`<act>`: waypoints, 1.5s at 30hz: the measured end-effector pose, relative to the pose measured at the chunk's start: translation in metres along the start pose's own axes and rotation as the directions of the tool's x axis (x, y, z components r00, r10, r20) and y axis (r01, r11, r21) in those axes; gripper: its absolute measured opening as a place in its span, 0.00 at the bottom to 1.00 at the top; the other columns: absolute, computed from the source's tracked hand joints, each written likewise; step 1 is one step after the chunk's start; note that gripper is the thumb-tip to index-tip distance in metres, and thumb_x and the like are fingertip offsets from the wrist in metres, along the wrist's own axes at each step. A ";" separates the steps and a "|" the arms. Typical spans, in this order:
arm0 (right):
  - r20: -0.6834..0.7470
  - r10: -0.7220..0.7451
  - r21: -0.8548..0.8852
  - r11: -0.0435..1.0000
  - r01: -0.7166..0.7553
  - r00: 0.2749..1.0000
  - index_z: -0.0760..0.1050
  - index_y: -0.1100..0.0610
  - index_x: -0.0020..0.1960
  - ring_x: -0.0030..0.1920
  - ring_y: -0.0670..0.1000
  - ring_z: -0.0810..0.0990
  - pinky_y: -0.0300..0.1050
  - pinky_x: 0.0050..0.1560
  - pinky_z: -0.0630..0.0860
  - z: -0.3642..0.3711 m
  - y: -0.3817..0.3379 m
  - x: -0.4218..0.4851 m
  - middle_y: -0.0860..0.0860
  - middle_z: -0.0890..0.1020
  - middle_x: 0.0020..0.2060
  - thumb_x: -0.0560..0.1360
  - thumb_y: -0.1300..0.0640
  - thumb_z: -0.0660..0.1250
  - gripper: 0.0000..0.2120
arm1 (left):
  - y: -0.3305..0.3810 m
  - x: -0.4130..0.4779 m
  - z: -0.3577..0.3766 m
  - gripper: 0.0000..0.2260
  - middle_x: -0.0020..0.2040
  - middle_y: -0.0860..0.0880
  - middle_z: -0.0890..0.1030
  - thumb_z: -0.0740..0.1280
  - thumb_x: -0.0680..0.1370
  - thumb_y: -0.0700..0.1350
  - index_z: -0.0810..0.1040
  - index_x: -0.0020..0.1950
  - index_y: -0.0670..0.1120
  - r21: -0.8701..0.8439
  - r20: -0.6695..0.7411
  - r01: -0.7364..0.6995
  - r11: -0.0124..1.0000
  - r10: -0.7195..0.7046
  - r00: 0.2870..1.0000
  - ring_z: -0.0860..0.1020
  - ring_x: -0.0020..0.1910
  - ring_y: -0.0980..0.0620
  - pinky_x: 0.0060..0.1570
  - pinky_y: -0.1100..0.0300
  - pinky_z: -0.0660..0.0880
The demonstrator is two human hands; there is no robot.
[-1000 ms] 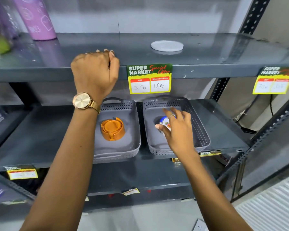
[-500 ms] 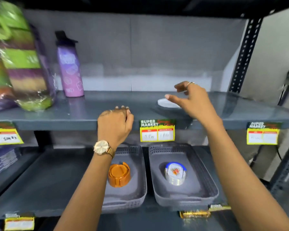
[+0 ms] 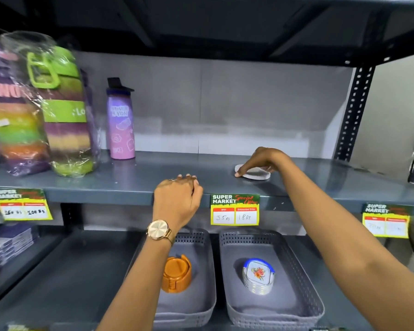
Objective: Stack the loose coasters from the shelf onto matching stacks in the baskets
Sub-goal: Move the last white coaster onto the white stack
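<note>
A loose white round coaster [image 3: 256,175] lies flat on the upper shelf [image 3: 129,177]. My right hand [image 3: 261,161] rests on top of it, thumb at its left edge and fingers over its far side. My left hand [image 3: 177,199], with a gold watch on the wrist, is curled over the front lip of that shelf. On the lower shelf, the left grey basket [image 3: 201,304] holds an orange coaster stack [image 3: 176,274]. The right grey basket [image 3: 304,283] holds a white stack topped with a flower print and a blue rim [image 3: 258,279].
A purple bottle [image 3: 120,120] and two wrapped striped jugs [image 3: 65,111] stand on the upper shelf's left. Price tags [image 3: 234,209] hang from the shelf lip. A black perforated upright [image 3: 353,111] bounds the right side. Boxes [image 3: 7,242] sit at lower left.
My right hand rose from the right basket, leaving the flower stack there, reached over the upper shelf and came down onto the white coaster. My left hand stayed on the shelf lip.
</note>
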State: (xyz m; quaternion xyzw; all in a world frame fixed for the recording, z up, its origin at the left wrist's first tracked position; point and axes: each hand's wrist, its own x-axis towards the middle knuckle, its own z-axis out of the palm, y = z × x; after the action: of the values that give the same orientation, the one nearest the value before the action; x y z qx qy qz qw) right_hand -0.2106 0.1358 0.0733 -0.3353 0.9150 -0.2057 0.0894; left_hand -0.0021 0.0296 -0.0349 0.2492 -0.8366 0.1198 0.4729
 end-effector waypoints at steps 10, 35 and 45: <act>-0.543 -0.235 0.433 0.744 0.508 0.806 0.74 0.47 0.55 0.54 0.52 0.81 0.48 0.55 0.79 0.023 0.023 -0.038 0.52 0.79 0.55 0.46 0.40 0.81 0.39 | 0.000 0.001 0.002 0.22 0.30 0.48 0.80 0.50 0.77 0.48 0.81 0.34 0.45 -0.007 0.022 -0.001 1.000 0.001 1.000 0.80 0.29 0.47 0.28 0.58 0.72; -0.866 -0.307 0.184 0.540 0.822 0.395 0.75 0.68 0.43 0.64 0.56 0.78 0.51 0.58 0.78 0.147 0.078 -0.151 0.61 0.78 0.62 0.57 0.50 0.82 0.28 | 0.000 -0.003 0.004 0.20 0.24 0.45 0.75 0.54 0.77 0.46 0.75 0.29 0.44 0.005 -0.057 -0.029 1.000 0.029 0.998 0.71 0.22 0.45 0.27 0.61 0.60; -0.584 0.011 0.449 0.837 0.312 0.811 0.73 0.53 0.38 0.59 0.48 0.77 0.37 0.58 0.69 0.239 0.149 -0.172 0.46 0.79 0.61 0.54 0.44 0.81 0.23 | -0.001 -0.004 0.006 0.18 0.24 0.42 0.74 0.59 0.79 0.43 0.74 0.29 0.42 0.027 -0.035 -0.045 0.999 0.046 0.998 0.66 0.22 0.46 0.28 0.59 0.57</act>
State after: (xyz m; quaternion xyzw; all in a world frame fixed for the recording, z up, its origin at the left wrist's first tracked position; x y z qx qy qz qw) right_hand -0.0935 0.2745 -0.2023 -0.2962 0.7767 -0.5439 -0.1145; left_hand -0.0037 0.0275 -0.0415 0.2340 -0.8318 0.1458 0.4817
